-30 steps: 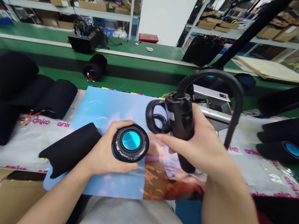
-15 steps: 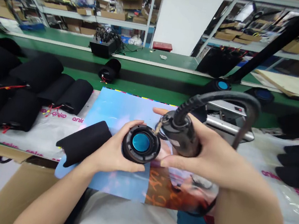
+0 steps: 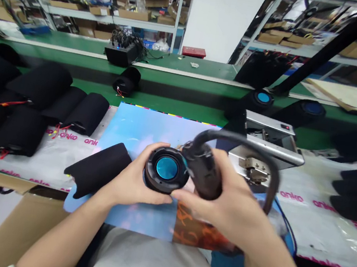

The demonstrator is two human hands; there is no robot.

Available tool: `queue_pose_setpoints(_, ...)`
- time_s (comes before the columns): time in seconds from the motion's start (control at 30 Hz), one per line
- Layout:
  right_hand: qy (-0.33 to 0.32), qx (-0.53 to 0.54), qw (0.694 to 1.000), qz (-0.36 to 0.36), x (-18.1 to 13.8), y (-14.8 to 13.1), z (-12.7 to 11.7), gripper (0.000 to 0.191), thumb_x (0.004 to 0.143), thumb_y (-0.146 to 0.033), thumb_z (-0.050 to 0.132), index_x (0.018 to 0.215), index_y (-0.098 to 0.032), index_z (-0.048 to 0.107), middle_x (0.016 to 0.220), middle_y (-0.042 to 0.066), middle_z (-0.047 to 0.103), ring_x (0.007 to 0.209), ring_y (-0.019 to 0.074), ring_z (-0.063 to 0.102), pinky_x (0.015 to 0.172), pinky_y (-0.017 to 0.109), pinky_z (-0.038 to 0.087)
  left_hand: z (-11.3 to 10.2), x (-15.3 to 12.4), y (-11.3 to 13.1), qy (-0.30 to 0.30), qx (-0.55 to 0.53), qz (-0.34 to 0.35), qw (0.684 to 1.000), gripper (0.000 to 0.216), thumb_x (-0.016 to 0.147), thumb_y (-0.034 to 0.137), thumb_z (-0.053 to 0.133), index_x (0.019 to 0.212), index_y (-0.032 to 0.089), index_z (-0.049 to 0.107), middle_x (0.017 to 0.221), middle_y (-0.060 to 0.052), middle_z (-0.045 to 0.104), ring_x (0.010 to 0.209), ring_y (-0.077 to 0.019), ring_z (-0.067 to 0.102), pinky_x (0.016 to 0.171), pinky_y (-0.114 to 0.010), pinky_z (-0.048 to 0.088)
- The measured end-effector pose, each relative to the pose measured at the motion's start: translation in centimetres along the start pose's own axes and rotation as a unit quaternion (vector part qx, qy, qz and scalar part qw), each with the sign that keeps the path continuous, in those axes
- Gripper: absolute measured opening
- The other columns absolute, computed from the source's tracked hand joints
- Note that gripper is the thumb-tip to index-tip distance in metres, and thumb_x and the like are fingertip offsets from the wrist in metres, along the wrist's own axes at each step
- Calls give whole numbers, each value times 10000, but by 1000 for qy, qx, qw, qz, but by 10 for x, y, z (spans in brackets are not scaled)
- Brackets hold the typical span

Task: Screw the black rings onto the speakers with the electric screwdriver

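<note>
My left hand is wrapped around a round black speaker with a shiny blue disc at its centre, the face turned up toward me. In my right hand is a black corded electric screwdriver. Its thick cable loops from the top end over to the right, and its tip is hidden. The lower part of the tool is close to the speaker's right rim; I cannot tell whether they touch. Beside my left wrist lies a black fabric sleeve. Beneath both hands is a printed blue sheet.
Several black cloth-covered cylinders with coloured wires crowd the left. A silver metal device stands right of the sheet. More blue-ended speakers are behind and at the right. A black box with tangled cables sits on the green ledge.
My right hand and the screwdriver have moved left and down, closer to the speaker. The cable loop has shifted, uncovering more of the metal device. My left hand keeps its hold.
</note>
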State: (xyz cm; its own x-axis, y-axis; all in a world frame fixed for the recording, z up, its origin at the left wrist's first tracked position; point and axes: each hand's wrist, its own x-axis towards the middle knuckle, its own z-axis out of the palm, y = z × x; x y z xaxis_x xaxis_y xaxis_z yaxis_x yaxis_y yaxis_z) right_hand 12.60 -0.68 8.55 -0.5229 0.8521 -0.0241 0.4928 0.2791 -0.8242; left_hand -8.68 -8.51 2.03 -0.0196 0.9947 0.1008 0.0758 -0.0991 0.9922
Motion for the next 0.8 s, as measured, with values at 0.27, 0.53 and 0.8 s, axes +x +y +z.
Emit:
queue_pose_setpoints(0.27,-110,-17,994,7,12,-4,-14,774,665,-506,953,1339,-296,633,831,-7,652,830,238,667,809,360,584,0,1,3,7,3,-15,1000,1052,611,339,1067,1494,267,500,1530,-135,664,1428,-394,644,1242,-534,500)
queue_pose_setpoints(0.53,-90,-26,994,62,8,0,1,693,714,-489,862,1328,-304,599,780,-16,662,710,226,650,687,356,529,3,2,10,4,-10,-33,999,1049,621,362,1056,1488,264,472,1521,-133,664,1415,-385,652,1233,-529,513)
queue_pose_setpoints(0.8,-58,-28,998,15,-3,6,7,598,795,-442,843,1341,-327,627,1145,28,742,1009,252,743,890,385,638,7,0,3,6,-33,-7,999,1008,631,343,1048,1456,266,474,1491,-134,677,1381,-384,673,1194,-512,542)
